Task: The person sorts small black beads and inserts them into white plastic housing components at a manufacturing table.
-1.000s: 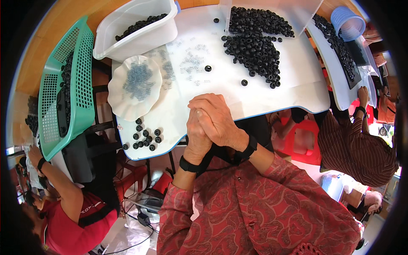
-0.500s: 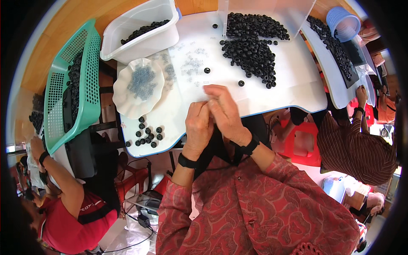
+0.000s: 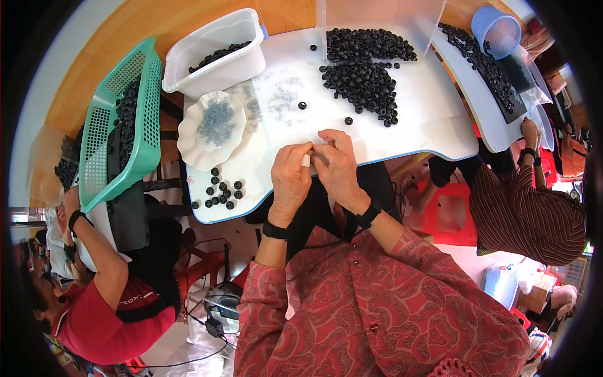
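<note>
Both hands, left hand (image 3: 290,173) and right hand (image 3: 336,160), pinch one small white piece (image 3: 306,161) at tabletop (image 3: 414,132) near edge; few finished rings (image 3: 220,191) at left corner, big ring pile (image 3: 364,69) left.

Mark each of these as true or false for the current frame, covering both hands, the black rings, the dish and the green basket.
1. The left hand and right hand meet at the near table edge, fingertips together. True.
2. The big pile of black rings lies to the person's left. False: it lies ahead and slightly right; only a small cluster of rings lies left.
3. The white scalloped dish holds small pale metal parts. True.
4. The green basket is empty. False: black rings lie in it.
5. Both hands rest flat on the white table. False: they are raised, pinching something small and pale.
</note>
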The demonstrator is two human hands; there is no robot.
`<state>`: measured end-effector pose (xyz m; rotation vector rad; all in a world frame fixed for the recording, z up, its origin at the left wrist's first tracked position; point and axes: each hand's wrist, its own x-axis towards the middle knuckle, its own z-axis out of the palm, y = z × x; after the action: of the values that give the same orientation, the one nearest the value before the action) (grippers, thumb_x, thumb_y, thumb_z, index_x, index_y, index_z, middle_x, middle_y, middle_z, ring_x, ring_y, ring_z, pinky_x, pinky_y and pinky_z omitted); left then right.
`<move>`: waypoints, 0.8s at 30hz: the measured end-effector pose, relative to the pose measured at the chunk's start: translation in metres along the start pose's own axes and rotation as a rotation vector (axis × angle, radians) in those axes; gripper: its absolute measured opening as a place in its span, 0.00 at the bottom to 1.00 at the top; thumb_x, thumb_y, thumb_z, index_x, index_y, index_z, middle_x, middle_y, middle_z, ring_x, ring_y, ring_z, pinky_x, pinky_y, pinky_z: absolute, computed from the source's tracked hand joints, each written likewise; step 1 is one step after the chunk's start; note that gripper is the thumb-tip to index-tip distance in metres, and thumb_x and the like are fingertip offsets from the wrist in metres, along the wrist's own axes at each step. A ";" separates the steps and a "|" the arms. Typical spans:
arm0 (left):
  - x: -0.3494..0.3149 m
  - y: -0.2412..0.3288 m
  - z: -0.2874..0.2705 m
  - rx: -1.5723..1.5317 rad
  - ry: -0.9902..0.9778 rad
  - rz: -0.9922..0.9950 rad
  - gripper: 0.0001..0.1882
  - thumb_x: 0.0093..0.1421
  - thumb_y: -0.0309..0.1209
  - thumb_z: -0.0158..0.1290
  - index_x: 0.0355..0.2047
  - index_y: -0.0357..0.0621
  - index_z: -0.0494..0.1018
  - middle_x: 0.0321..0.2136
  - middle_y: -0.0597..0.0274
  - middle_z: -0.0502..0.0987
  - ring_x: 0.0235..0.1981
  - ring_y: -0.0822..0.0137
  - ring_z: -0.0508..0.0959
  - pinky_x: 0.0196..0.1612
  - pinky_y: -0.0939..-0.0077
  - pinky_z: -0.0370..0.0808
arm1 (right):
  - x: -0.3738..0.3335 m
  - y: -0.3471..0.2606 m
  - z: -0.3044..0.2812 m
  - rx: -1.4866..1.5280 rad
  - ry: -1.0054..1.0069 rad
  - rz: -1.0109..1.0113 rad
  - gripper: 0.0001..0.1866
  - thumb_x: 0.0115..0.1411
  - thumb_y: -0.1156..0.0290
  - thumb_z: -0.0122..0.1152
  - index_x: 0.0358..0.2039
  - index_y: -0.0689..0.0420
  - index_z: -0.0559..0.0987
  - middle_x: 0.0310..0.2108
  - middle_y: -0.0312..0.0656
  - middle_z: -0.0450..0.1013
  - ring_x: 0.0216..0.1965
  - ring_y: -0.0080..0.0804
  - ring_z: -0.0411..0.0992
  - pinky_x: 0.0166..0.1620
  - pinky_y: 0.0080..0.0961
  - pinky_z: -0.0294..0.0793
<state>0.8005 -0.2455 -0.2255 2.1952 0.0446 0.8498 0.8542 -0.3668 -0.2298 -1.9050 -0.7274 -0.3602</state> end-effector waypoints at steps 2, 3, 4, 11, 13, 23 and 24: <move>0.000 0.000 -0.002 -0.012 -0.011 -0.009 0.15 0.58 0.15 0.52 0.44 0.40 0.80 0.37 0.51 0.81 0.39 0.53 0.82 0.42 0.63 0.80 | -0.002 0.002 0.005 0.009 0.017 0.015 0.08 0.50 0.83 0.67 0.33 0.63 0.82 0.50 0.46 0.71 0.47 0.45 0.69 0.49 0.35 0.73; 0.001 0.000 -0.002 -0.028 -0.024 -0.020 0.14 0.59 0.16 0.52 0.44 0.40 0.80 0.37 0.51 0.82 0.38 0.53 0.83 0.41 0.64 0.80 | -0.002 0.005 0.007 0.026 0.038 0.028 0.07 0.50 0.83 0.67 0.32 0.63 0.82 0.48 0.45 0.72 0.46 0.44 0.70 0.48 0.35 0.73; 0.001 0.000 -0.002 -0.028 -0.027 -0.017 0.14 0.59 0.16 0.52 0.44 0.40 0.80 0.37 0.51 0.82 0.38 0.53 0.83 0.41 0.64 0.80 | -0.003 0.007 0.008 0.043 0.060 0.040 0.06 0.50 0.82 0.68 0.31 0.62 0.82 0.47 0.44 0.73 0.45 0.44 0.71 0.48 0.35 0.73; 0.001 0.000 0.000 -0.012 -0.017 -0.051 0.15 0.60 0.16 0.50 0.44 0.39 0.80 0.36 0.50 0.81 0.36 0.53 0.83 0.38 0.65 0.79 | 0.000 0.005 0.013 -0.110 0.109 -0.093 0.08 0.47 0.81 0.69 0.29 0.60 0.78 0.46 0.42 0.73 0.44 0.42 0.71 0.44 0.35 0.71; 0.001 0.000 0.001 0.001 -0.015 -0.053 0.14 0.60 0.16 0.50 0.44 0.38 0.80 0.35 0.50 0.80 0.35 0.52 0.82 0.38 0.64 0.79 | 0.000 0.001 0.013 -0.141 0.104 -0.073 0.11 0.46 0.84 0.68 0.31 0.60 0.78 0.47 0.42 0.74 0.44 0.41 0.71 0.45 0.33 0.73; 0.000 0.002 0.000 0.008 -0.042 -0.162 0.12 0.64 0.19 0.49 0.46 0.36 0.79 0.36 0.48 0.81 0.34 0.55 0.83 0.36 0.66 0.80 | -0.004 -0.001 0.013 -0.145 0.094 -0.101 0.12 0.49 0.83 0.66 0.35 0.60 0.78 0.47 0.42 0.74 0.46 0.41 0.71 0.47 0.35 0.67; 0.000 0.002 0.000 -0.009 -0.050 -0.184 0.12 0.65 0.19 0.49 0.47 0.35 0.79 0.37 0.48 0.82 0.34 0.58 0.83 0.36 0.68 0.81 | -0.004 -0.002 0.012 -0.141 0.104 -0.110 0.12 0.50 0.82 0.65 0.36 0.60 0.78 0.47 0.42 0.74 0.46 0.41 0.71 0.47 0.35 0.67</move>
<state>0.7999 -0.2463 -0.2243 2.1640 0.2144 0.6908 0.8493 -0.3564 -0.2357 -1.9664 -0.7564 -0.5887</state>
